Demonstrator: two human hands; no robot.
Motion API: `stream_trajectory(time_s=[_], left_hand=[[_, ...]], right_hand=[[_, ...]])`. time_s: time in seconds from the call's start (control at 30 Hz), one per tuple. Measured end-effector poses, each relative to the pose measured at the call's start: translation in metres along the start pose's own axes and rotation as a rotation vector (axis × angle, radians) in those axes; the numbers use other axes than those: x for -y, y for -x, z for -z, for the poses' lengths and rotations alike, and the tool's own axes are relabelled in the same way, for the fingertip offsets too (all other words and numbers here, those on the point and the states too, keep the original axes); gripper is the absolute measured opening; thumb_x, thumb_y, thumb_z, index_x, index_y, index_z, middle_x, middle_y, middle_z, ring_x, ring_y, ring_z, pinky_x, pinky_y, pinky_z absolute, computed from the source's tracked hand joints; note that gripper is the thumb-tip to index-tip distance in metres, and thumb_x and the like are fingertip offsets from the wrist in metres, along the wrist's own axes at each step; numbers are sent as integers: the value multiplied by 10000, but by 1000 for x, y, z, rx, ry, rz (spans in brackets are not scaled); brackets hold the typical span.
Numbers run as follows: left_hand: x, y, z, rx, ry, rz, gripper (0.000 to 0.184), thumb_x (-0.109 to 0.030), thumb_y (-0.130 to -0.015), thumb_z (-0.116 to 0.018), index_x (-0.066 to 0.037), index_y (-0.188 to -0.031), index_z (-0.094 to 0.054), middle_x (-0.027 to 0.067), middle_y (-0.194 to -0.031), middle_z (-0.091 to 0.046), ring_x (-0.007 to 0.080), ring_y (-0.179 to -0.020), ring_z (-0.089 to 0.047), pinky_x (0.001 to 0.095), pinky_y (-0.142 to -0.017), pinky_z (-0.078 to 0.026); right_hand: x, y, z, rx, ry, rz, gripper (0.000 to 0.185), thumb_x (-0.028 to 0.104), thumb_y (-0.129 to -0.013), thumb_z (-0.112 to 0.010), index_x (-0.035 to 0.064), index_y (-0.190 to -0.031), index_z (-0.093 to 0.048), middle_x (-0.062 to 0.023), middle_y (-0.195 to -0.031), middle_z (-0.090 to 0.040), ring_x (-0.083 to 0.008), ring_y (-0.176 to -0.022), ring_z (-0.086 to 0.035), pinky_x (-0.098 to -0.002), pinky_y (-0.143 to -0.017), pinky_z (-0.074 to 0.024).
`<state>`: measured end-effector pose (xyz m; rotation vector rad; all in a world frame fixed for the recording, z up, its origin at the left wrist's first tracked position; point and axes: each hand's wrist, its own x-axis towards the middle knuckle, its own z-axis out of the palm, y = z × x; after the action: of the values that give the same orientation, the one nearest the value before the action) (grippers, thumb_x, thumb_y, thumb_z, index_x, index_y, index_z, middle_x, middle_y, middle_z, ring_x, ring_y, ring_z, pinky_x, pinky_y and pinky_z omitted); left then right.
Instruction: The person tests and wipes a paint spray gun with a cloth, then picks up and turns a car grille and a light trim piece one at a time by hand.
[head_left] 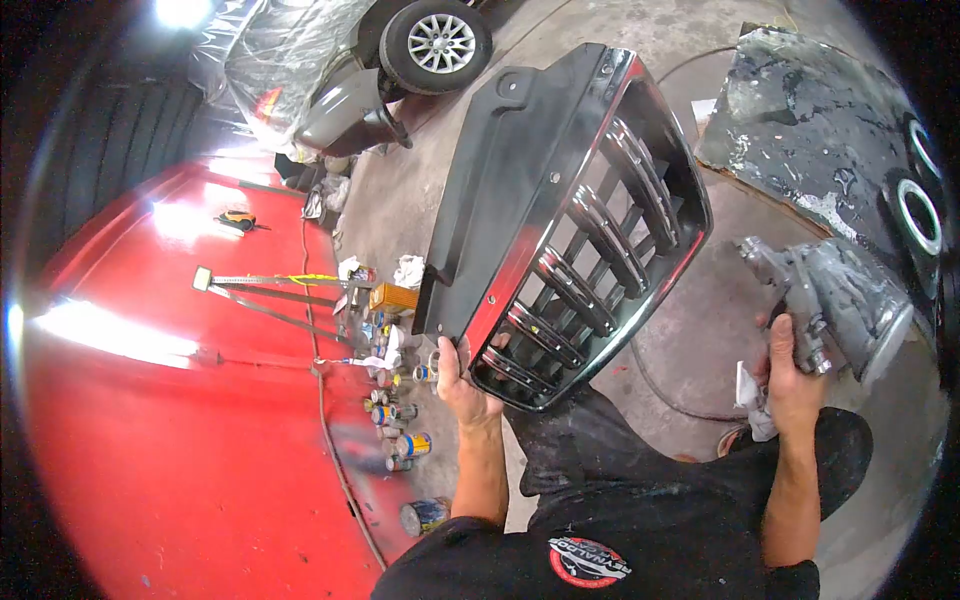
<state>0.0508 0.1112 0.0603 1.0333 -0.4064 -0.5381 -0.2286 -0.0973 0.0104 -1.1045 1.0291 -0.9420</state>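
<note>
One vehicle grille panel [537, 212], black with bright slats [608, 240], tilted, held up in front of the body above the concrete floor [385, 215]. Left hand [470, 395]: at the panel's lower corner, thumb on the near face, the other fingers mostly hidden behind, corner pinched between. One spray gun [800, 290], its cup [862, 305] smeared grey, well apart from the panel. Right hand [795, 385]: closed about the gun's handle, thumb along its side; whether a finger presses the trigger cannot be told. One white rag or paper [755, 405], just beside the right hand; held or not, unclear. Paint cans [413, 444], grouped on the floor to the left. Step in hand, as judged: presenting the panel, gun at the ready. Next move, as judged, calls for a firm corner hold and a steady gun, kept off the panel's surface.
</note>
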Motion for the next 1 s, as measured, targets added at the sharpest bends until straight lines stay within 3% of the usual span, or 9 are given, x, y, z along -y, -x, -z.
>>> stream_trajectory(time_s=[0.13, 0.23, 0.3, 0.57, 0.67, 0.8, 0.87, 0.93, 1.0], left_hand=[[2, 2, -15, -174, -52, -91, 546, -425, -950, -337, 61, -1083, -547, 158, -847, -639, 251, -723, -608, 360, -689, -506], [2, 0, 0, 84, -8, -57, 437, -306, -960, -361, 80, -1111, -498, 212, -1026, -616, 298, -840, -640, 409, -770, -528], [2, 1, -4, -75, -77, -26, 548, -424, -947, -347, 64, -1084, -553, 166, -880, -648, 251, -724, -619, 355, -674, -511], [-3, 3, -33, -129, -37, -51, 526, -442, -933, -378, 29, -1058, -578, 130, -809, -645, 216, -701, -611, 326, -649, -504], [-1, 2, -48, -133, -106, -57, 505, -434, -932, -392, 17, -1069, -574, 122, -825, -643, 177, -698, -603, 295, -610, -498], [14, -10, -58, -104, -10, -113, 473, -425, -931, -401, -6, -1081, -562, 94, -856, -641, 148, -638, -576, 281, -569, -488], [17, -11, -55, -109, -5, -62, 482, -438, -929, -397, -10, -1076, -564, 87, -837, -633, 146, -653, -580, 287, -569, -493], [23, -14, -49, -82, 42, -61, 497, -448, -927, -394, -6, -1083, -561, 94, -824, -626, 171, -682, -588, 307, -606, -505], [24, -14, -45, 15, 156, 7, 459, -337, -954, -394, 70, -1131, -509, 178, -1060, -612, 267, -871, -634, 374, -757, -529]], right_hand=[[0, 10, -5, 149, 47, -27, 355, 370, -861, -612, 16, -890, -616, 20, -636, -533, -60, -503, -448, -233, -454, -363], [-6, 15, -4, 236, 93, -87, 379, 364, -855, -617, -6, -937, -604, -29, -746, -578, -114, -647, -510, -275, -603, -422], [-1, 20, -9, 294, 128, -109, 389, 351, -849, -621, -16, -979, -600, -67, -843, -597, -159, -769, -535, -305, -723, -428], [4, 46, -25, 561, 303, 43, 459, 344, -833, -625, 1, -1134, -578, -190, -1166, -567, -307, -1127, -507, -370, -985, -350], [8, 63, -32, 624, 354, -76, 460, 337, -819, -645, 8, -1133, -577, -180, -1151, -574, -307, -1105, -519, -368, -964, -370], [1, 74, -40, 777, 425, 161, 448, 296, -780, -694, 18, -1113, -582, -148, -1104, -596, -308, -1048, -545, -378, -918, -407], [4, 77, -41, 805, 330, 105, 458, 293, -770, -705, 21, -1116, -581, -143, -1110, -595, -302, -1039, -550, -377, -919, -406], [5, 76, -41, 927, 421, 141, 462, 291, -765, -711, 20, -1116, -580, -146, -1104, -596, -304, -1035, -551, -379, -914, -410], [4, 78, -41, 912, 406, 148, 452, 299, -771, -705, 20, -1107, -584, -154, -1096, -597, -307, -1033, -551, -388, -909, -413]])
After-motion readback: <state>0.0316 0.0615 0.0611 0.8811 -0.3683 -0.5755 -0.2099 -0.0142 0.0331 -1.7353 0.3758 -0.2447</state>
